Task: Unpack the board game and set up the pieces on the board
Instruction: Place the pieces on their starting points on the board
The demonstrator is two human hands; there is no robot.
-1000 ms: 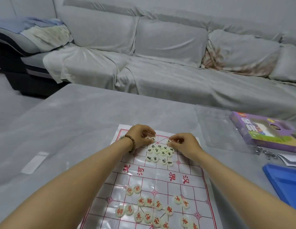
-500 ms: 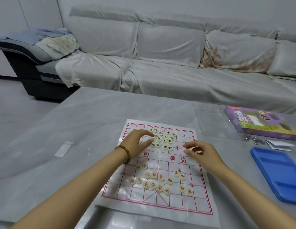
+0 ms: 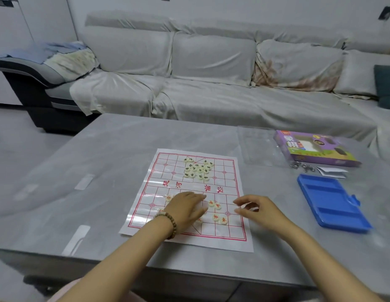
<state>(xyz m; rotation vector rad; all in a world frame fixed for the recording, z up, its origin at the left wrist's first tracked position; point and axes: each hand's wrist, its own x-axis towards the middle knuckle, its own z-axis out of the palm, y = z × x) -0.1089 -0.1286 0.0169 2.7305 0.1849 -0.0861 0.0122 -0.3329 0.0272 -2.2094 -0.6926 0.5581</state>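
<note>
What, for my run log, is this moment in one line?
phase: setup | left hand: flat over red pieces | right hand: open, empty, at board right edge | black pieces: clustered, far half

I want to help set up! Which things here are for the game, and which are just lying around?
For the game:
board
black-lettered pieces
red-lettered pieces
purple game box
blue tray, probably from the box

Just lying around:
clear plastic cover
small metal bits
folded paper
sofa
</note>
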